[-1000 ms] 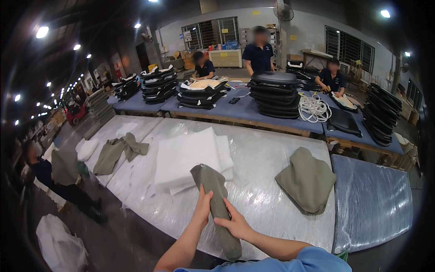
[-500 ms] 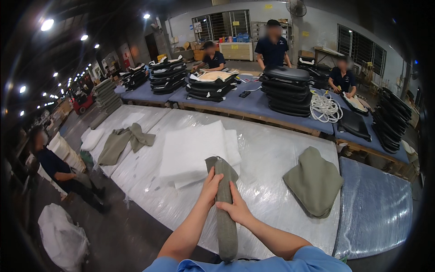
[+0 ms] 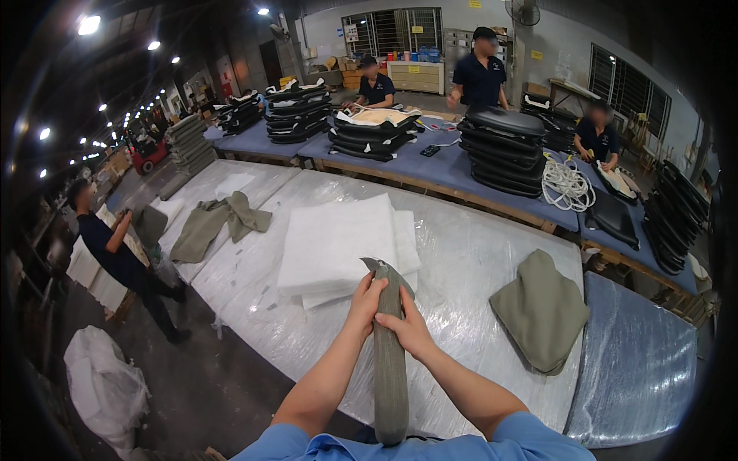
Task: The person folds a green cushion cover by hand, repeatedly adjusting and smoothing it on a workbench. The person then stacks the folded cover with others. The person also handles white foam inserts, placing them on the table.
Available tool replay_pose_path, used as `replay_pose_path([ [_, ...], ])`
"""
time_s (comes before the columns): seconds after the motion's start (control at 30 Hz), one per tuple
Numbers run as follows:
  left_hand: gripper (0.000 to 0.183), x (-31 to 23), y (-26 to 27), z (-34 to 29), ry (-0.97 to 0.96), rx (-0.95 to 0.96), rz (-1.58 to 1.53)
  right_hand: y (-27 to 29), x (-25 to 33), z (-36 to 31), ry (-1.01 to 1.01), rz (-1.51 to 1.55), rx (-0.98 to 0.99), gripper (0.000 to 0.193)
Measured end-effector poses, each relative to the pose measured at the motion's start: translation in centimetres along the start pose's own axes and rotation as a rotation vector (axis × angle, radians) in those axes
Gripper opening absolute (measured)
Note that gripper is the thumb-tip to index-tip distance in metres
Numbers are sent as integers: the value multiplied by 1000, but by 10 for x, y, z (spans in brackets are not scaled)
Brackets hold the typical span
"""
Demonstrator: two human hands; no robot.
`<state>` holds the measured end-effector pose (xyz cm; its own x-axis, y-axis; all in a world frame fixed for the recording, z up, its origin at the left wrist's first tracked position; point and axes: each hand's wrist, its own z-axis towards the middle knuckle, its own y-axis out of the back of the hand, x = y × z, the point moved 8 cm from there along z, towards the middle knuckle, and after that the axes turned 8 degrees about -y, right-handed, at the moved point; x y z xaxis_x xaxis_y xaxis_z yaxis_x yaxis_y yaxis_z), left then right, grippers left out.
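Hands: left hand [image 3: 367, 301] and right hand [image 3: 407, 326] now grip olive-green fabric cushion cover [image 3: 390, 361], raised upright off plastic-covered worktop [image 3: 461, 253], beside white foam stack [image 3: 342, 246].

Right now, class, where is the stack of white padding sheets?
In the head view, the stack of white padding sheets lies on the plastic-covered table, just beyond the left hand, left of the folded olive-green cover.

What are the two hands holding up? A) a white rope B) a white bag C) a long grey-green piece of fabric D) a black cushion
C: the left hand and right hand both grip a narrow grey-green fabric piece held upright above the plastic-covered table.
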<state>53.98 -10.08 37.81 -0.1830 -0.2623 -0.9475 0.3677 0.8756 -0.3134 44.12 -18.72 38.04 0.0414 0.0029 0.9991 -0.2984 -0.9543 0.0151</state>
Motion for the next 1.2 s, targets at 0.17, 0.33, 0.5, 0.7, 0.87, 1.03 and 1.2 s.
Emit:
replay_pose_path([
  [0.17,65,1,2,7,-34,-12,-25,3,0,26,-23,13,-11,104],
  [0.33,77,3,3,16,23,-32,-41,8,-2,45,-42,8,-46,104],
  [0.5,93,2,11,29,-29,-62,-51,4,-2,78,-81,104,55,91],
  [0.7,65,4,11,58,62,329,50,37,-25,132,-143,46,112,68],
  [0.87,17,-13,43,77,-116,333,84,11,-25,146,-375,-55,423,67],
  [1.03,15,-11,53,77,-155,297,20,32,-20,151,-314,74,541,39],
  [1.2,14,0,30,73,-105,345,50,67,-26,145,-261,317,475,24],
])
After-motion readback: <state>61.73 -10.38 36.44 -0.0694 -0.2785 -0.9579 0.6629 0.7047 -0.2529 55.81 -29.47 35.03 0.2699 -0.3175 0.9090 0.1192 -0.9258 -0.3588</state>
